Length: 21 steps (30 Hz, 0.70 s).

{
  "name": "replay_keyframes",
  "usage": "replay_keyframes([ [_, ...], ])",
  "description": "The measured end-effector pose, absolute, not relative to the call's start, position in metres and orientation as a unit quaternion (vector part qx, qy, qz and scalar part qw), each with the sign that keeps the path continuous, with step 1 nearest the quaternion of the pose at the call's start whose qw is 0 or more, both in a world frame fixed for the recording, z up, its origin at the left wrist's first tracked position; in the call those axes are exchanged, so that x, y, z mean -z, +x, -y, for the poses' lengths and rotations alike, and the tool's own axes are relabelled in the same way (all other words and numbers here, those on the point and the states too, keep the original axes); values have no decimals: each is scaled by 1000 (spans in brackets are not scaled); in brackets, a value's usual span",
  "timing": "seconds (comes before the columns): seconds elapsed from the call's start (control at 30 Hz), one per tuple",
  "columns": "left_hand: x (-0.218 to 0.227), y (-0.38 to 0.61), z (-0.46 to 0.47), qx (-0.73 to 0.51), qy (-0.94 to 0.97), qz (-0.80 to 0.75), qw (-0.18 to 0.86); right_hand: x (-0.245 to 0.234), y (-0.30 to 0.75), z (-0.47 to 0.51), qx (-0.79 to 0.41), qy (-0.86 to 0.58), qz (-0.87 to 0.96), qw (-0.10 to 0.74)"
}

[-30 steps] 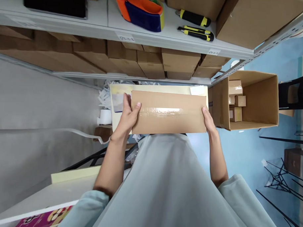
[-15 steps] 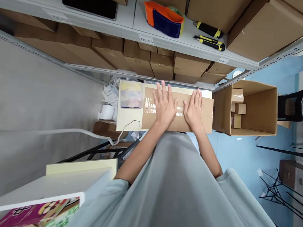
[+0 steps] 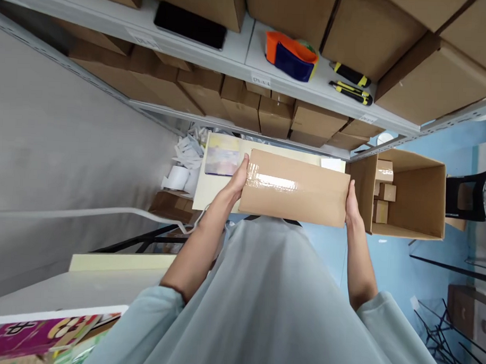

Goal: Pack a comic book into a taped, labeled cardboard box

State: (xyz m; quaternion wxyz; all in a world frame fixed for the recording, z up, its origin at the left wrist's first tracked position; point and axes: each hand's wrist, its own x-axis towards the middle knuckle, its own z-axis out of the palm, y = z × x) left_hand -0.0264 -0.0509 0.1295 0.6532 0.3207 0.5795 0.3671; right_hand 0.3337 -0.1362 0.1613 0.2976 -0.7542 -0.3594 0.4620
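Note:
I hold a long flat cardboard box [image 3: 294, 189], taped shut along its top, between both hands above a pale yellow table [image 3: 214, 186]. My left hand [image 3: 238, 180] grips its left end, thumb on top. My right hand [image 3: 351, 204] grips the right end, the fingers mostly hidden behind the box. The box is tilted slightly, its right end lower. A pastel-coloured flat item [image 3: 222, 156] lies on the table just left of the box.
A big open carton [image 3: 410, 196] with small boxes inside stands on the blue floor to the right. Shelves behind carry brown cartons, an orange and blue tape dispenser [image 3: 291, 56], yellow-black cutters [image 3: 350, 82] and a black tablet [image 3: 190, 26]. Paper rolls [image 3: 177, 177] lie at left.
Half a second ago both palms lay flat on top of the box; now they grip its two ends and the box sits a little to the right and tilted.

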Motion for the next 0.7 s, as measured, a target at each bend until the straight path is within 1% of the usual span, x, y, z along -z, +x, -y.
replay_keyframes([
  [0.07,-140,-31,54,-342,251,-543,725,-167,328,141,-509,-718,284,380],
  [0.1,-146,-35,57,-329,225,-526,751,-172,326,144,-527,-700,254,409],
  [0.17,-161,-47,65,-326,212,-504,771,-186,322,152,-545,-678,217,444],
  [0.3,-189,-75,77,-382,248,-492,742,-219,317,162,-509,-661,226,503],
  [0.37,-194,-89,80,-422,265,-496,711,-229,316,163,-496,-652,254,514],
  [0.43,-184,-98,80,-456,274,-504,681,-226,315,162,-495,-648,283,505],
  [0.5,-162,-101,81,-472,266,-521,660,-209,313,163,-504,-652,301,480],
  [0.6,-115,-96,87,-458,226,-551,660,-162,308,168,-511,-671,293,450],
  [0.7,-74,-84,97,-450,198,-571,657,-112,304,178,-499,-682,285,452],
])
